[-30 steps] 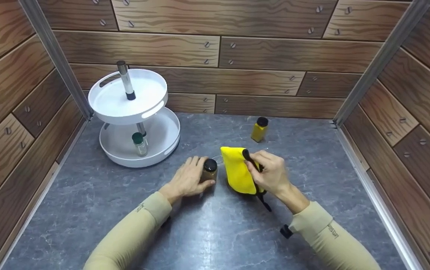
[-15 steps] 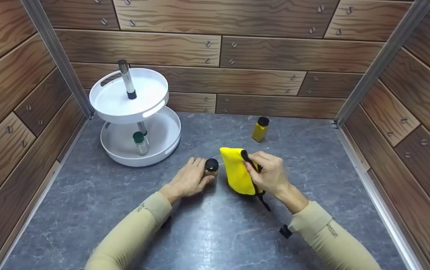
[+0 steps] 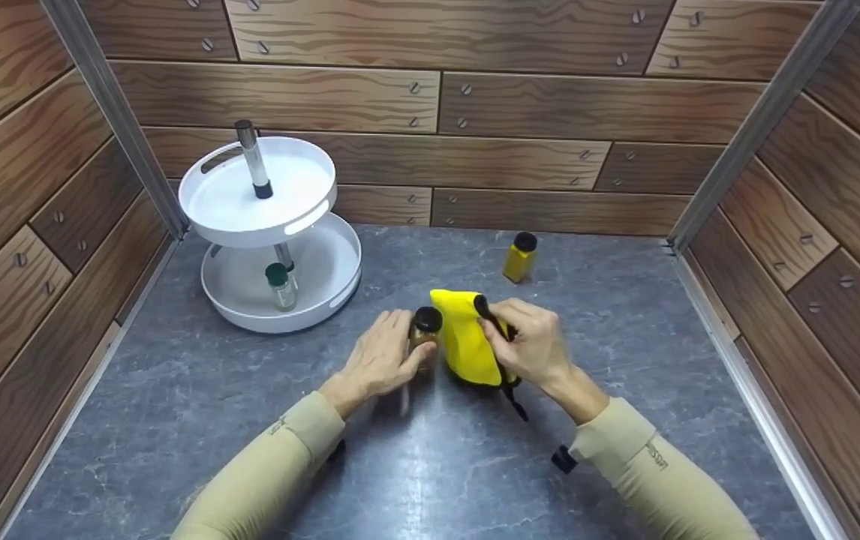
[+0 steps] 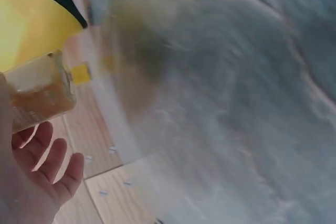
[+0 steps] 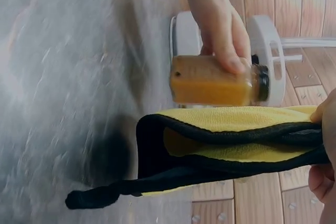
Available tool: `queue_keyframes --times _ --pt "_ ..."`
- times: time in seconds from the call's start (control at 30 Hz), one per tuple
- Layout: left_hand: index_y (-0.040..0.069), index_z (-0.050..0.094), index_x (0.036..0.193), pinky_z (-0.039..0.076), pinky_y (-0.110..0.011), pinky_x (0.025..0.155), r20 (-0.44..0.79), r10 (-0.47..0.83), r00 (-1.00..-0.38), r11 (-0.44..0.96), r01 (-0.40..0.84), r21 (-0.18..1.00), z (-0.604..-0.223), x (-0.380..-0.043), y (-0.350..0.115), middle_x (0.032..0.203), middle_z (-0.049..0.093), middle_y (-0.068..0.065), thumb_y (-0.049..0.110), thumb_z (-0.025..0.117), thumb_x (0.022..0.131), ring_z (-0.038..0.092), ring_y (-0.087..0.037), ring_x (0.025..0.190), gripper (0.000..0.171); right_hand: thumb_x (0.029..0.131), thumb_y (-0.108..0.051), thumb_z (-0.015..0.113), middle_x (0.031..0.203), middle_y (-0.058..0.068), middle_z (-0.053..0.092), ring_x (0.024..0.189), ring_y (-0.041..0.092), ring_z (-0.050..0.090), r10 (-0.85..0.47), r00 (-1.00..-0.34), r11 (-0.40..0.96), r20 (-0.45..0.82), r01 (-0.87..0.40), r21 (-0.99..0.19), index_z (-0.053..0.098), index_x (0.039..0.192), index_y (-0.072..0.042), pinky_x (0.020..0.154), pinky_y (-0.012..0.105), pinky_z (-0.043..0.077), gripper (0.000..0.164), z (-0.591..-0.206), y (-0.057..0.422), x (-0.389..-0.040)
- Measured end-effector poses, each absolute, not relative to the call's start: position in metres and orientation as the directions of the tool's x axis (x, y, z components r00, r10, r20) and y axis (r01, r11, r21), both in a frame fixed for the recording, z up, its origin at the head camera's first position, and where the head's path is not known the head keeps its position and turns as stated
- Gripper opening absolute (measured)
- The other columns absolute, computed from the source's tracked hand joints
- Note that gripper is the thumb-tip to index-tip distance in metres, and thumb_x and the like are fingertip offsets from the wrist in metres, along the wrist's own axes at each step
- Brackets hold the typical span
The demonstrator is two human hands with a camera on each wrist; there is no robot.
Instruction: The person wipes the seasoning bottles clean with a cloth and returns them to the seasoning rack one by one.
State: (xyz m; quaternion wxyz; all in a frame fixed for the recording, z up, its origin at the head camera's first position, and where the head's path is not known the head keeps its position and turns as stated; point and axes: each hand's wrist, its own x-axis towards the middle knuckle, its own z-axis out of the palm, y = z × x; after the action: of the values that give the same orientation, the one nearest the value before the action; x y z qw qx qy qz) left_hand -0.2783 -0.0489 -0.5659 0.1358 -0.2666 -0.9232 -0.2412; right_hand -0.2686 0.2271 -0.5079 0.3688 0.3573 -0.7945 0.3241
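With fingers [image 3: 392, 326] of the left hand [image 3: 377, 360], gripping a black-capped jar [image 3: 425, 337], and with those of the right hand [image 3: 533, 343], pinching a yellow black-trimmed cloth [image 3: 466, 341] just beside it, midway between side edges of the counter [image 3: 430, 480].

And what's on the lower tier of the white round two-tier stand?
A small, clear, dark-green-lidded jar stands on the lower tier, in front of the silver post. The upper tier covers much of the rear, so anything there is hidden.
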Motion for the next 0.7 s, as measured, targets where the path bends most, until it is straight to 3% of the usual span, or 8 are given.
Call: queue_keyframes --times 0.4,0.7 --pt "0.005 0.061 0.140 0.063 -0.046 0.090 0.443 0.370 -0.817 0.614 0.573 0.543 -0.542 -0.269 -0.038 0.120 0.072 -0.012 0.045 0.064 0.113 0.071 -0.025 0.098 0.048 0.092 0.001 0.082 0.087 0.012 0.080 0.067 0.021 0.070 -0.288 -0.455 0.452 0.842 -0.840 -0.299 0.082 0.101 -0.001 0.056 0.028 0.056 0.009 -0.499 0.193 -0.264" --pt "0.004 0.063 0.131 0.062 -0.040 0.080 0.500 0.346 -0.794 0.564 0.602 0.566 -0.534 -0.267 -0.037 0.110 0.070 -0.011 0.039 0.067 0.112 0.070 -0.025 0.088 0.040 0.092 0.003 0.081 0.086 0.011 0.077 0.065 0.018 0.065 -0.321 -0.466 0.456 0.825 -0.839 -0.297 0.079 0.098 -0.002 0.056 0.026 0.052 0.009 -0.509 0.190 -0.263"
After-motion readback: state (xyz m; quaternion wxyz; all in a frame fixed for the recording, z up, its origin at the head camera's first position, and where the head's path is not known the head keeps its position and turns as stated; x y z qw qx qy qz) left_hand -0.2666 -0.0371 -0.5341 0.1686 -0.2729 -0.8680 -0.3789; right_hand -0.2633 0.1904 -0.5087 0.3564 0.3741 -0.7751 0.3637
